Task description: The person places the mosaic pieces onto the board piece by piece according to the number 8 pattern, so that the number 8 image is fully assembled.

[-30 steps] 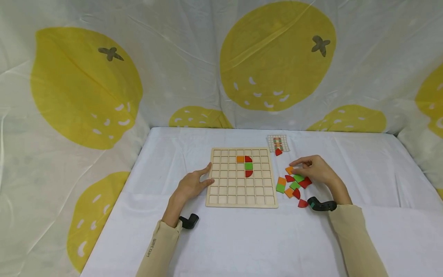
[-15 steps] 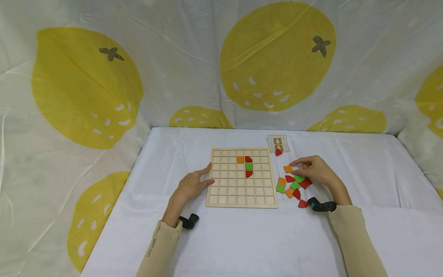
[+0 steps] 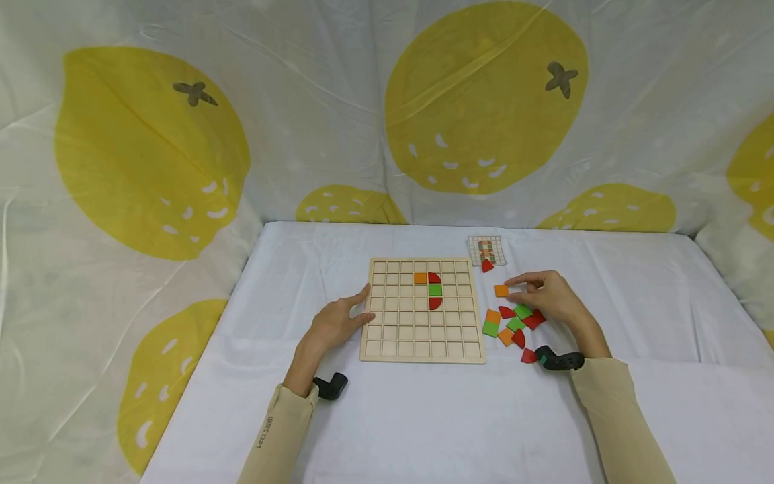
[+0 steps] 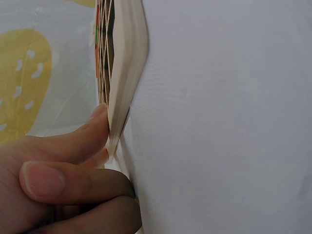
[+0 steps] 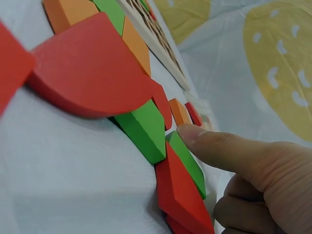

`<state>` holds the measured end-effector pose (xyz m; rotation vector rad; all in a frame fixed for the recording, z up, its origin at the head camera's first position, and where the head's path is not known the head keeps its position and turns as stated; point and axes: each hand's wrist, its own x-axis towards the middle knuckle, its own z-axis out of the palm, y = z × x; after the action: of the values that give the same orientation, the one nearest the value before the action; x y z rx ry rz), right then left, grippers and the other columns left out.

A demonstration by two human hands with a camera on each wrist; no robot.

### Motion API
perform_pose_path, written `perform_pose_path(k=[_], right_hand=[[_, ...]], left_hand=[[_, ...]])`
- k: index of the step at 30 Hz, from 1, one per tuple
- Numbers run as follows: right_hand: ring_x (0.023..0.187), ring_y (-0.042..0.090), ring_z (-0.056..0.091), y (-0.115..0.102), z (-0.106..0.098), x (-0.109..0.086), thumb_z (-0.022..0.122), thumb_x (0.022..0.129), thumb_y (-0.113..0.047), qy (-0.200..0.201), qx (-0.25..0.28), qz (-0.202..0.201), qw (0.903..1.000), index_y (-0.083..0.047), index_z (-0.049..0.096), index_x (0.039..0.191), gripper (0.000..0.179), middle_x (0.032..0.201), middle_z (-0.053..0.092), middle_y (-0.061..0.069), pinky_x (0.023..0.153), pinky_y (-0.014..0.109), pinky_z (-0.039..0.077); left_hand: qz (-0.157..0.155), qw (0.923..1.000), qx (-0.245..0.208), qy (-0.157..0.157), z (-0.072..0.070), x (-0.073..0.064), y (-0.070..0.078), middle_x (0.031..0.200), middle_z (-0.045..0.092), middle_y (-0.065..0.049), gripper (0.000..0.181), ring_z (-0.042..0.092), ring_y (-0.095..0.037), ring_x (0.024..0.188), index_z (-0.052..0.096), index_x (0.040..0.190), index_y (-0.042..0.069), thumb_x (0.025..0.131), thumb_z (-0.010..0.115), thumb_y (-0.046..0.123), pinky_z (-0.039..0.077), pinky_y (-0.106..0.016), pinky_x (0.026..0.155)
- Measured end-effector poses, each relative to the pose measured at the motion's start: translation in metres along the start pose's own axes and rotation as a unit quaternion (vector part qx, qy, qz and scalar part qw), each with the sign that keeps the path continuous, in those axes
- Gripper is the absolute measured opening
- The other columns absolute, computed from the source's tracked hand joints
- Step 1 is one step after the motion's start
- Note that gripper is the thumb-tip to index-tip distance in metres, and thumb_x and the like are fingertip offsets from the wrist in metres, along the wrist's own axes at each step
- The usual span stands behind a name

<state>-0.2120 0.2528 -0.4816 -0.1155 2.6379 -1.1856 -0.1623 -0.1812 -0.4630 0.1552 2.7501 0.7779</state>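
A wooden grid board [image 3: 399,336] lies on the white cloth, with an orange square [image 3: 420,277], a green square [image 3: 435,290] and two red quarter-circles in its cells. My left hand [image 3: 334,324] is at the board's left side, thumb and index finger spread along its edge; the left wrist view shows a fingertip against the rim [image 4: 129,58] and other fingers bent below. Right of the board, my right hand [image 3: 549,296] holds an orange square tile [image 3: 501,291] by its right side between thumb and index finger. In the right wrist view, the thumb tip touches this tile [image 5: 180,112].
Below the right hand lies a loose group of red, green and orange tiles [image 3: 515,325], some overlapping. A small pattern card [image 3: 492,243] sits behind the board's right corner, with a red quarter-circle [image 3: 487,266] on its lower edge. A lemon-print curtain [image 3: 338,134] hangs behind.
The orange square tile has moved slightly left and away from the group, and turned to line up with the board, with the right fingers at it. The left hand and board have stayed put.
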Motion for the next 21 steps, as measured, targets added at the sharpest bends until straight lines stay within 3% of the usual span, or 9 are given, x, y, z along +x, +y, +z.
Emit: perform_pose_path(k=[11,17,21], right_hand=[[0.054,0.013,0.039,-0.011,0.006,0.003,0.081,0.092,-0.026,0.020,0.011,-0.023,0.9995,-0.007,0.078,0.118,0.032,0.064,0.038,-0.002,0.053,0.025,0.033],[0.052,0.011,0.030,-0.037,0.031,0.004,0.083,0.089,-0.024,0.020,0.035,-0.080,0.9960,-0.008,0.079,0.113,0.029,0.064,0.033,-0.002,0.050,0.025,0.027],[0.051,0.011,0.027,-0.053,0.051,0.001,0.084,0.089,-0.024,0.005,0.059,-0.091,0.9941,-0.009,0.080,0.112,0.028,0.062,0.031,-0.003,0.048,0.023,0.024]], left_hand=[[-0.009,0.9999,-0.006,-0.005,0.000,0.001,0.001,0.160,0.045,-0.017,0.068,0.044,-0.042,0.147,0.033,0.162,0.025,0.103,0.063,0.038,0.043,-0.059,0.113],[-0.011,0.9999,-0.008,-0.009,0.001,0.000,0.001,0.161,0.044,-0.017,0.068,0.043,-0.042,0.148,0.032,0.162,0.025,0.103,0.063,0.039,0.042,-0.059,0.115],[-0.008,0.9999,-0.004,-0.007,0.001,0.000,0.000,0.160,0.044,-0.017,0.068,0.044,-0.042,0.148,0.032,0.163,0.025,0.103,0.063,0.038,0.042,-0.059,0.115]])
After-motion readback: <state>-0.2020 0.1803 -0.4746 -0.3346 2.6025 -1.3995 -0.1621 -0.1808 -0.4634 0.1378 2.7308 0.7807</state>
